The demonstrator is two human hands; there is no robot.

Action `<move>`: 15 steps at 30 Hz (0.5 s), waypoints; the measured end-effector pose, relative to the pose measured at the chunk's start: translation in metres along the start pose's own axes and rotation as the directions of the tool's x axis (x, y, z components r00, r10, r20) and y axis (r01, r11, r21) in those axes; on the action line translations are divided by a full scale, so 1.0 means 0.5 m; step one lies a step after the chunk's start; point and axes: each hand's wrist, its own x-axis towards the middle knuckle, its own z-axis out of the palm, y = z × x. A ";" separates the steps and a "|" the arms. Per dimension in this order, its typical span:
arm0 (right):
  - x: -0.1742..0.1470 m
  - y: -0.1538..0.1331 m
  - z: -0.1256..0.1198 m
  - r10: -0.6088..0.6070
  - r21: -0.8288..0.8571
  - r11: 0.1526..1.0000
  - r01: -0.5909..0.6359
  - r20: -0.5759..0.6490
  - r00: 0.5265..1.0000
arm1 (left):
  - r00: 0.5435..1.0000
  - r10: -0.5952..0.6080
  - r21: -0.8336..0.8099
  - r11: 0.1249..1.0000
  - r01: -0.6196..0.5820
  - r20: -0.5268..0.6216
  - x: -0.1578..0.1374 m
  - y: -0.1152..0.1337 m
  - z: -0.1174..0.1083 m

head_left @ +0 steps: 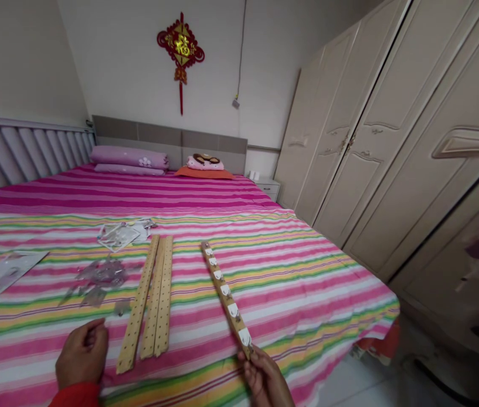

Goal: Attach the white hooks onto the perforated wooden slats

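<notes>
My right hand [265, 373] is closed around the near end of a narrow wooden strip [229, 308] that bears a row of white fittings with small metal hooks. The strip slants away from me, up and to the left. At the lower left, my left hand [82, 353] is closed in a loose fist, with nothing showing in its fingers. Just right of it lie several perforated wooden strips [138, 311], side by side on the striped sheet. Beyond this hand is a heap of clear plastic scraps [106, 273].
Clear packets [123, 233] lie past the strips, and a long flat package [2, 277] is at the far left. The bed's striped sheet [307, 282] spreads beneath everything. Folded bedding [129, 158] sits by the headboard. A wardrobe [370, 124] stands on the right.
</notes>
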 end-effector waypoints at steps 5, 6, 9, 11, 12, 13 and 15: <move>0.005 -0.052 -0.016 -0.112 -0.029 0.993 0.111 -0.067 0.991 | 1.000 -0.007 0.011 1.000 0.007 -0.004 -0.005 0.010 -0.004; 0.008 -0.065 -0.019 -0.138 -0.039 0.990 0.135 -0.093 0.986 | 1.000 -0.011 0.015 1.000 0.011 -0.003 -0.005 0.009 -0.003; 0.026 -0.103 -0.035 -0.220 -0.066 0.975 0.212 -0.153 0.963 | 1.000 -0.015 0.019 1.000 0.015 0.004 0.000 -0.001 0.000; 0.040 -0.124 -0.048 -0.273 -0.094 0.961 0.261 -0.173 0.946 | 1.000 -0.017 0.021 1.000 0.016 0.009 0.004 -0.012 0.005; 0.047 -0.133 -0.055 -0.298 -0.109 0.953 0.282 -0.178 0.938 | 1.000 -0.014 0.020 1.000 0.014 0.009 0.007 -0.018 0.007; 0.053 -0.140 -0.062 -0.316 -0.122 0.947 0.298 -0.183 0.931 | 1.000 -0.010 0.018 1.000 0.010 0.005 0.009 -0.024 0.010; 0.063 -0.151 -0.076 -0.340 -0.139 0.938 0.317 -0.194 0.920 | 1.000 0.003 0.008 1.000 -0.003 -0.012 0.012 -0.033 0.014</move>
